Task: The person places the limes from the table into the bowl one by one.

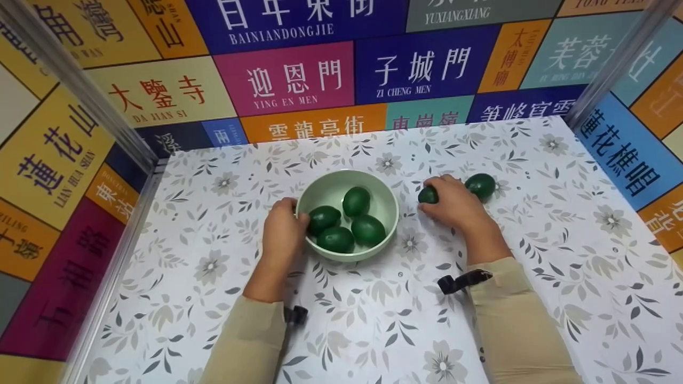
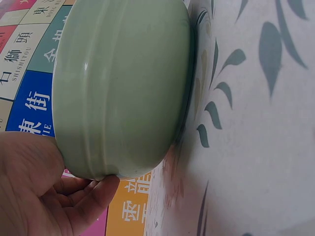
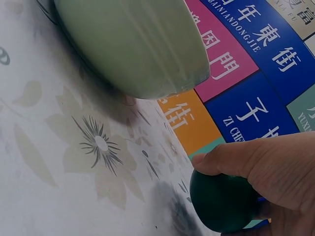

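A pale green bowl point(image 1: 347, 257) stands on the table with several dark green limes point(image 1: 356, 201) inside. At its left side my left hand point(image 1: 283, 229) grips the rim, the thumb over the edge and the fingers along the outer wall. The left wrist view shows the bowl's wall point(image 2: 123, 88) close up beside that hand point(image 2: 34, 191). To the right of the bowl, my right hand point(image 1: 456, 205) holds one lime point(image 1: 428, 195) between thumb and fingers. In the right wrist view this lime point(image 3: 221, 201) hangs slightly off the table, over its shadow.
Another lime point(image 1: 480, 186) lies on the table just beyond my right hand. A white cloth with a leaf and flower print point(image 1: 213, 298) covers the table. Coloured panels with lettering point(image 1: 299, 74) stand along the back and both sides.
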Tool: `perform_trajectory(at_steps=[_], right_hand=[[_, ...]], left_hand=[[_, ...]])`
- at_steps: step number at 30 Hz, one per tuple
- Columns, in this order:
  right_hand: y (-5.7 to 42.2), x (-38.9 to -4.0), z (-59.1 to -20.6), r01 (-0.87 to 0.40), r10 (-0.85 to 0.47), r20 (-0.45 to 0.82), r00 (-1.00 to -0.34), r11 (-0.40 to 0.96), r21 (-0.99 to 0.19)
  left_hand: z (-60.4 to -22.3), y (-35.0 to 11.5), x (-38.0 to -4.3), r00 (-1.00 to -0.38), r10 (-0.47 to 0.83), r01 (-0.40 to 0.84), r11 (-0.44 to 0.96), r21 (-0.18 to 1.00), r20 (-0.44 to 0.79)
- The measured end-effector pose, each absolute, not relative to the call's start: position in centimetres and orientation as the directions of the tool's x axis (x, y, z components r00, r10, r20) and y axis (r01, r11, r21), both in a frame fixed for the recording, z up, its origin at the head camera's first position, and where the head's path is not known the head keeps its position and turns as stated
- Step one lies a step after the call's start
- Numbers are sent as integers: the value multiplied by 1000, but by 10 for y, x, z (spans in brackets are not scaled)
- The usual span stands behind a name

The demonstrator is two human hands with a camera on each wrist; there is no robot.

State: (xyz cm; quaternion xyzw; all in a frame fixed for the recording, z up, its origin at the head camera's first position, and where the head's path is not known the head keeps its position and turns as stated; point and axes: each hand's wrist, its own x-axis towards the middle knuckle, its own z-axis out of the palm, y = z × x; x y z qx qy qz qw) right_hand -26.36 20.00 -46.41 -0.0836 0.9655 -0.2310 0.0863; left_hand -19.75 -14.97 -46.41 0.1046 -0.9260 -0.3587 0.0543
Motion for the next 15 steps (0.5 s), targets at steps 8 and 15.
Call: perform_trajectory(at_steps=[8,15], right_hand=[[198,-263,-459,-121,-198,-126,-972,884,-451],[194,-260,-455,-127,-202,-115,-973,875,-467]], left_hand=[[-463,-150,-196,-974,-223,-132,722,679,48],[-463,-149,-197,-973,-230,-152,721,676,27]])
